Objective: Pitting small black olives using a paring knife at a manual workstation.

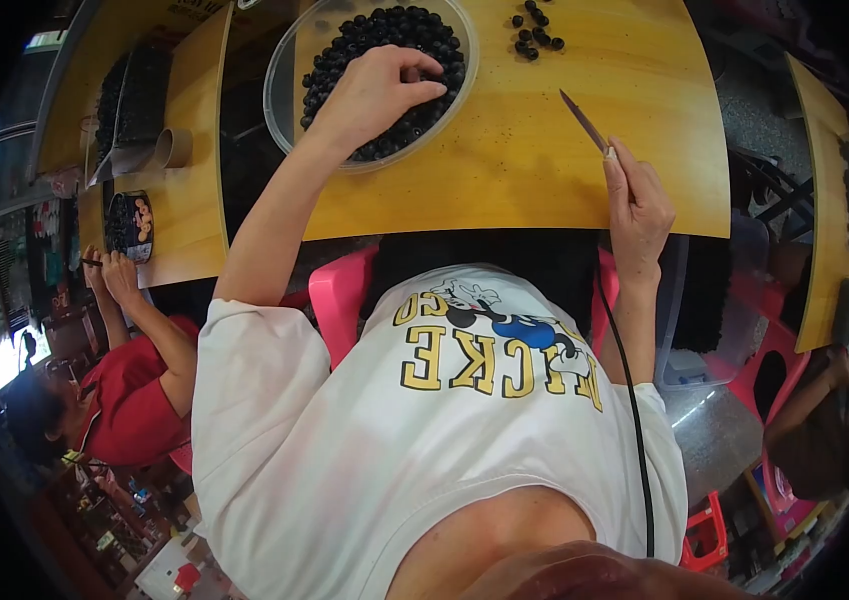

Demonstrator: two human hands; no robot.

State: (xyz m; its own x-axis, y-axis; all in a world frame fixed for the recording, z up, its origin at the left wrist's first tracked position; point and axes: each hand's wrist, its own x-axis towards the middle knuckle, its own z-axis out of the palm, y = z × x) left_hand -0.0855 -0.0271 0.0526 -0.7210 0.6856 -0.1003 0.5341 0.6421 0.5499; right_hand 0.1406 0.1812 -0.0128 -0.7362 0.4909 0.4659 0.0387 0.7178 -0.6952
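My left hand is over a clear round plastic tub at the left of the table. Its thumb and forefinger are apart, with no piece visible between them; the other fingers are partly hidden. Small round black pieces, like beads or berries, fill much of the tub. At the right, my right hand is closed around a small pointed knife. The blade points up and to the left above the wooden tabletop. Several loose black pieces lie at the far side, between the tub and the knife.
The yellow wooden table ends just before my body. A pink chair is beneath me, and a black cable runs down my right side. To the left, a person in red works at another table; a further table stands right.
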